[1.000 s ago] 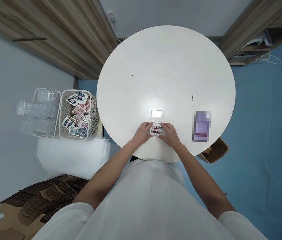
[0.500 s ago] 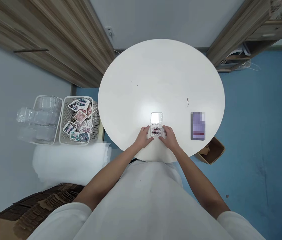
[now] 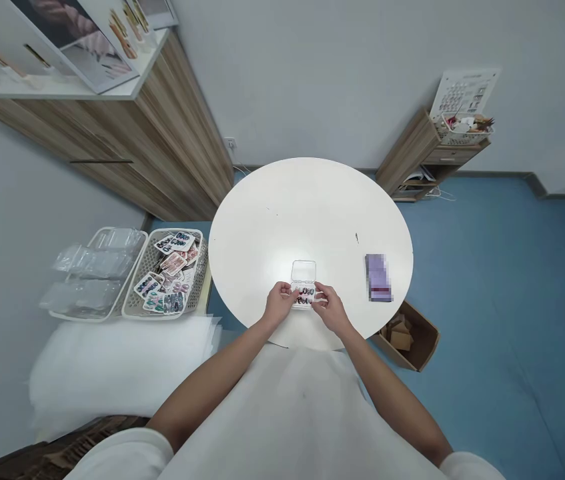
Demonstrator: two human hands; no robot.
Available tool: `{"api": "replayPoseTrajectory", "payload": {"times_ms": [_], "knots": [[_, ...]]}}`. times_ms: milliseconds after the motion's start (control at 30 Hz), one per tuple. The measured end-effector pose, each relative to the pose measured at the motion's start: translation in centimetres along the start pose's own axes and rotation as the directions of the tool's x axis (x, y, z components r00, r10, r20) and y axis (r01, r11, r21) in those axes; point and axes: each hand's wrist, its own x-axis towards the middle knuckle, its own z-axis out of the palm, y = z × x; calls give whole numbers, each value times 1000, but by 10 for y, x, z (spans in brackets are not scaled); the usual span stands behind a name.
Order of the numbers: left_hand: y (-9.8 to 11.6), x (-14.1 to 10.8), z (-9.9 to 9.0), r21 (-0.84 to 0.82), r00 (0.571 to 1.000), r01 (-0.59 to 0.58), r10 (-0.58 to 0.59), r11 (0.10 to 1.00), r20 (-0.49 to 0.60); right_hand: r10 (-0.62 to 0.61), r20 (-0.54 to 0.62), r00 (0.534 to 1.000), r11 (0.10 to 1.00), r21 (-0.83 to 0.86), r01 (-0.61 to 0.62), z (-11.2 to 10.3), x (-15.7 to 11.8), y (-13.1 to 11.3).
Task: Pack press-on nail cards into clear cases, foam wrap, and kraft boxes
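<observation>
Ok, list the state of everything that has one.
Small clear plastic case: lid open, pieces inside
Left hand: curled at the case's left edge
Right hand: curled at the case's right edge
White perforated plastic basket: uncovered, holding patterned cards
White plastic basket, far left: uncovered, holding clear packaging
Brown cardboard box: open

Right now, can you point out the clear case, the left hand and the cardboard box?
Clear case (image 3: 303, 281): head view, at the hinge between lid and tray.
Left hand (image 3: 277, 306): head view, on the back of the hand.
Cardboard box (image 3: 425, 337): head view, on its inner right wall.
</observation>
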Motion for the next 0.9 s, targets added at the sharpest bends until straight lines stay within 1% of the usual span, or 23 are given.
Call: {"api": "replayPoseTrajectory", "payload": {"times_ms": [100,200,300,400,500,567,600,733,800,900], "knots": [[8,-9,-4,-25,1000,-30,30,999,-8,-22,-4,1000,998,52,22,0,-12,-9],[13,-18,-10,-114,998,-25,31,993,54,-13,-17,1000,991,131,16,-2,-17,-17],[18,-26,-19,-226,986,25,13,974,168,24,-34,999,977,214,-16,-3,-20,-25],[22,-31,-26,-286,966,94,-18,954,259,56,-35,998,957,286,-43,-5,-23,-32],[26,-33,-28,-308,959,131,-41,942,280,79,-35,996,936,347,-61,-7,-24,-35],[29,-33,-28,-327,958,139,-43,935,283,119,-41,992,914,394,-94,-9,-22,-36],[29,-32,-27,-337,957,142,-41,931,288,140,-26,990,902,417,-116,-10,-20,-37],[28,-33,-26,-371,936,157,-18,915,350,174,108,979,853,480,-204,-16,-8,-42],[27,-34,-25,-391,925,174,-14,904,380,188,129,974,833,503,-228,-19,-2,-45],[26,-36,-24,-424,920,212,-33,880,390,186,140,972,817,528,-232,-23,3,-48]]}}
